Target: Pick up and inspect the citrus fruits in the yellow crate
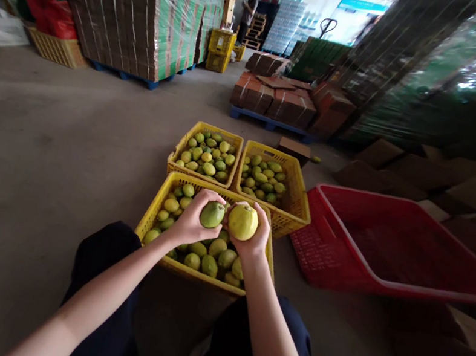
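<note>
My left hand [193,217] is closed around a green lemon [212,214]. Close beside it, my right hand [260,237] grips a larger yellow lemon [242,222], its stem end turned up. Both fruits are held above the nearest yellow crate [151,202], which is filled with green and yellowish lemons [209,266]. Behind that crate stand two more yellow crates, a left one [172,156] full of mixed green and yellow lemons [209,168] and a right one [300,204] with mostly green lemons [261,177] toward its left side.
A red crate [323,242] stands to the right, near flattened cardboard [435,182]. Farther off are a blue pallet [270,123] with strapped cartons [274,100], wrapped stacks [112,2] and a standing person [249,11]. Concrete floor [64,141] lies on the left.
</note>
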Motion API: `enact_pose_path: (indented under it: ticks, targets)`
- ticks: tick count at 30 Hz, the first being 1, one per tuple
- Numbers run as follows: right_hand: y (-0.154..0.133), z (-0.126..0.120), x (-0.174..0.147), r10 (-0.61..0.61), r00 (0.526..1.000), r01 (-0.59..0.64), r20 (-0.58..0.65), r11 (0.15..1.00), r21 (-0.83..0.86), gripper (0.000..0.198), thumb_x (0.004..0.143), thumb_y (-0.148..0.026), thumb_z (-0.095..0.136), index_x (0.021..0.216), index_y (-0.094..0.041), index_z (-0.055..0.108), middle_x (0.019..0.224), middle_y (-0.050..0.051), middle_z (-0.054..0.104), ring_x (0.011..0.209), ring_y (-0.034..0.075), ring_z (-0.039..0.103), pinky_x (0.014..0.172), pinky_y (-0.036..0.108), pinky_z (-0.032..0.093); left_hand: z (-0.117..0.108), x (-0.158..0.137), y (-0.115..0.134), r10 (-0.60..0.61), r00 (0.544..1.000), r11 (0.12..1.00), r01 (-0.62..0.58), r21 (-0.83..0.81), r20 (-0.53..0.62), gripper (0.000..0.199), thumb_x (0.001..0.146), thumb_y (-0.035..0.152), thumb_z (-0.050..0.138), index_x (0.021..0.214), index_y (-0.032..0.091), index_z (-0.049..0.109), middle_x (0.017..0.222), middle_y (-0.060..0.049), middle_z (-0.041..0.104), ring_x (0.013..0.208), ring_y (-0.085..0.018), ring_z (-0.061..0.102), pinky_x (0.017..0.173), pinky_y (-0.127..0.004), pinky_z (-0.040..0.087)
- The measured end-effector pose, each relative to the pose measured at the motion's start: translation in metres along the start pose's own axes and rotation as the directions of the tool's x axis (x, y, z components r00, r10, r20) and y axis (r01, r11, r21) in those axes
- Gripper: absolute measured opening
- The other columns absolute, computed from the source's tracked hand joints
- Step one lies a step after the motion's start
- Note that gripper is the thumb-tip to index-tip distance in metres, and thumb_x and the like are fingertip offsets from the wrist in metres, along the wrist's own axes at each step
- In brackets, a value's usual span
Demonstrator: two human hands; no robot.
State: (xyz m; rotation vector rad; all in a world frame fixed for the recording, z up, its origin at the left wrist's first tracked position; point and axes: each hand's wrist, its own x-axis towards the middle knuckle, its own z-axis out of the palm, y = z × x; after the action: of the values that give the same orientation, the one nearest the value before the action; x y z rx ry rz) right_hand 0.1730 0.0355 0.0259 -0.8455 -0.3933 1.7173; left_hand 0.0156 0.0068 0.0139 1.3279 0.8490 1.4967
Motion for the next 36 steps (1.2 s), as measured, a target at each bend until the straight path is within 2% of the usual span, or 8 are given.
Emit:
enact_pose_path:
  ticks: [9,13,17,21,24,28,31,36]
  targets:
    - [0.004,0.0,0.008,-0.121,0.988,0.129,0.098,0.988,-0.089,0.018,0.073,-0.033,0.062,0.061,-0.02,0.065,0.061,0.004,0.067,0.073,0.025,0.072,0.069,0.038,0.061,0.002,-0.006,-0.021,0.175,0.983,0.983,-0.171,0.066,-0.058,0.051,0.058,0.008,0.084,0.097,0.024,0.057,0.104,-0.005,0.059,0.106,-0.023,0.057,0.105,-0.037,0.041]
    - [0.013,-0.006,0.013,-0.153,0.97,0.185,0.189,0.97,-0.161,0.021,0.063,-0.041,0.071,0.061,-0.021,0.067,0.061,0.005,0.068,0.079,0.027,0.073,0.073,0.037,0.061,-0.001,-0.002,-0.032,0.492,0.869,0.832,-0.485,0.27,0.044,0.052,0.066,0.011,0.077,0.108,0.025,0.049,0.104,-0.004,0.057,0.1,-0.021,0.059,0.093,-0.038,0.048]
    - [0.017,-0.008,0.015,-0.152,0.968,0.184,0.198,0.97,-0.158,0.022,0.069,-0.042,0.069,0.063,-0.021,0.067,0.063,0.003,0.07,0.08,0.025,0.073,0.073,0.034,0.061,-0.001,-0.002,-0.036,0.515,0.852,0.801,-0.516,0.303,0.088,0.054,0.069,0.009,0.073,0.113,0.025,0.047,0.107,-0.005,0.055,0.102,-0.021,0.06,0.091,-0.036,0.049]
    - [0.018,-0.006,0.017,-0.061,0.996,0.064,0.07,0.997,-0.04,0.022,0.077,-0.041,0.066,0.069,-0.02,0.068,0.065,0.002,0.072,0.075,0.022,0.073,0.068,0.032,0.061,0.007,-0.004,-0.03,0.341,0.939,0.926,-0.328,0.187,-0.041,0.054,0.061,0.005,0.078,0.104,0.025,0.052,0.103,-0.003,0.059,0.1,-0.02,0.062,0.093,-0.033,0.05]
    - [0.016,-0.006,0.02,0.079,0.991,-0.07,-0.103,0.993,0.091,0.024,0.082,-0.043,0.067,0.077,-0.02,0.068,0.066,0.002,0.072,0.063,0.02,0.071,0.06,0.032,0.061,0.008,0.0,-0.023,0.0,0.965,0.996,-0.023,-0.085,-0.263,0.054,0.057,0.002,0.08,0.099,0.024,0.055,0.097,0.0,0.063,0.089,-0.016,0.064,0.084,-0.027,0.052]
    - [0.013,-0.011,0.024,0.098,0.989,-0.078,-0.11,0.982,0.173,0.021,0.084,-0.041,0.07,0.087,-0.02,0.066,0.071,0.003,0.074,0.06,0.019,0.07,0.053,0.029,0.06,-0.005,0.015,-0.017,-0.616,0.733,0.714,0.365,-0.598,-0.289,0.031,0.072,0.004,0.073,0.093,0.021,0.057,0.082,0.0,0.066,0.072,-0.013,0.065,0.068,-0.023,0.054]
    - [0.012,-0.01,0.025,0.118,0.988,-0.103,-0.099,0.984,0.144,0.015,0.082,-0.031,0.071,0.089,-0.019,0.065,0.073,0.004,0.075,0.06,0.018,0.07,0.051,0.027,0.059,-0.013,0.021,-0.019,-0.799,0.569,0.499,0.449,-0.741,-0.193,0.016,0.084,0.004,0.063,0.088,0.018,0.059,0.077,0.0,0.066,0.067,-0.011,0.065,0.065,-0.023,0.056]
    - [0.018,0.0,0.023,0.192,0.946,-0.189,-0.262,0.981,0.038,0.007,0.083,-0.021,0.065,0.089,-0.02,0.064,0.068,0.0,0.071,0.056,0.017,0.065,0.048,0.027,0.057,-0.009,0.018,-0.031,-0.84,0.523,0.452,0.53,-0.717,-0.143,0.014,0.083,0.003,0.066,0.084,0.016,0.062,0.077,-0.001,0.066,0.064,-0.013,0.064,0.061,-0.025,0.058]
